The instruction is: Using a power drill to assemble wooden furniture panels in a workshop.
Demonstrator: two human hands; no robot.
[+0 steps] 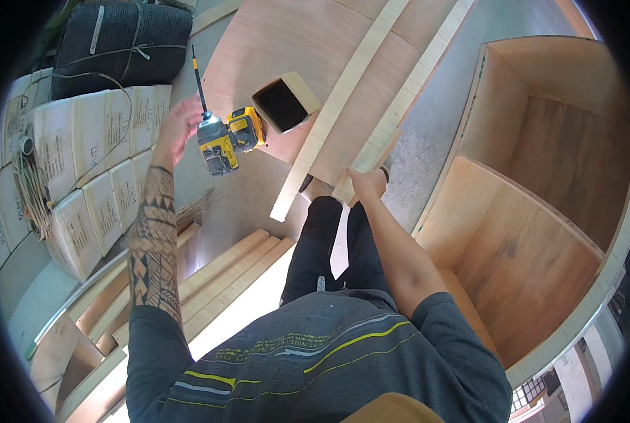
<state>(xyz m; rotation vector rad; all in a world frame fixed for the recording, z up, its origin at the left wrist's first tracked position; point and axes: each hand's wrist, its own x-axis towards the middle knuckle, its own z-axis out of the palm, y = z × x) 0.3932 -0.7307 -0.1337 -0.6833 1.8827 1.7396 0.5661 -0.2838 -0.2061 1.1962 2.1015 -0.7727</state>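
Observation:
My left hand (179, 125), smeared by motion, has its fingers stretched out beside a yellow and black cordless driver (218, 146). The driver carries a long thin bit that points away from me, and its battery faces right; the hand looks apart from its grip. My right hand (368, 185) is closed round the near end of a pale wooden strip (389, 125), which runs away over a large plywood sheet (248, 53). Left of it, a second wooden strip (329, 116) lies on the same sheet. An open cardboard box (302, 86) with a dark inside stands right of the driver.
A large open wooden cabinet (519, 194) with a divider stands at my right. Stacked white cartons (82, 148) fill the left side, with a tied black roll (121, 46) on top. Several timber lengths (237, 264) lie at the lower left.

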